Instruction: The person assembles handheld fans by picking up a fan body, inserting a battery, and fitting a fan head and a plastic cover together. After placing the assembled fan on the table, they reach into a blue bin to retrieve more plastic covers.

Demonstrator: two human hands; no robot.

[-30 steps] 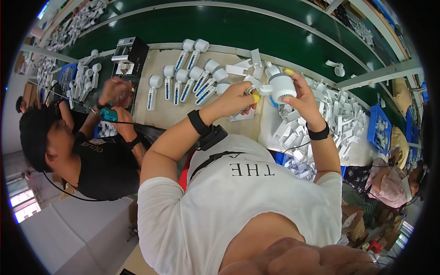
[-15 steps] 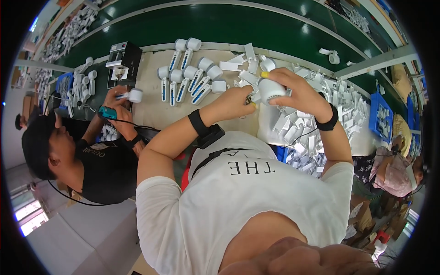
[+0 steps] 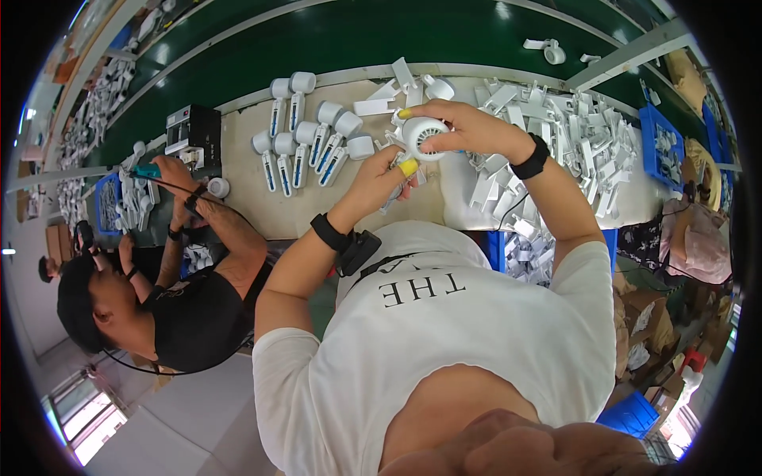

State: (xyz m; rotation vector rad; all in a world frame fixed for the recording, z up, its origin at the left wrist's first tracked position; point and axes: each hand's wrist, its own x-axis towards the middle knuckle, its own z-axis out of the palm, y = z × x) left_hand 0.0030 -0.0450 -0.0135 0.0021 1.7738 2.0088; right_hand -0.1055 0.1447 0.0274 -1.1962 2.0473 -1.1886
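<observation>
My right hand (image 3: pixel 468 127) grips a small white handheld fan (image 3: pixel 425 135) by its round head, the grille facing me. My left hand (image 3: pixel 381 178) is closed at the fan's lower part, its fingertips in yellow finger cots. Both hands hover above the beige worktable (image 3: pixel 254 198). A black wrist strap sits on each of my forearms. Just left of my hands lie two rows of finished white fans (image 3: pixel 309 135) with blue-marked handles.
A heap of white plastic handle parts (image 3: pixel 556 135) covers the table to the right. A co-worker in black (image 3: pixel 182 309) sits at my left, holding a teal tool (image 3: pixel 147 170). A black box (image 3: pixel 194 131) stands behind. A green conveyor (image 3: pixel 357 40) runs beyond, blue bins (image 3: pixel 659 147) at right.
My hands have turned the fan so its round grille faces me, and both hands sit a little lower. The co-worker has put down a white part and now holds the teal tool.
</observation>
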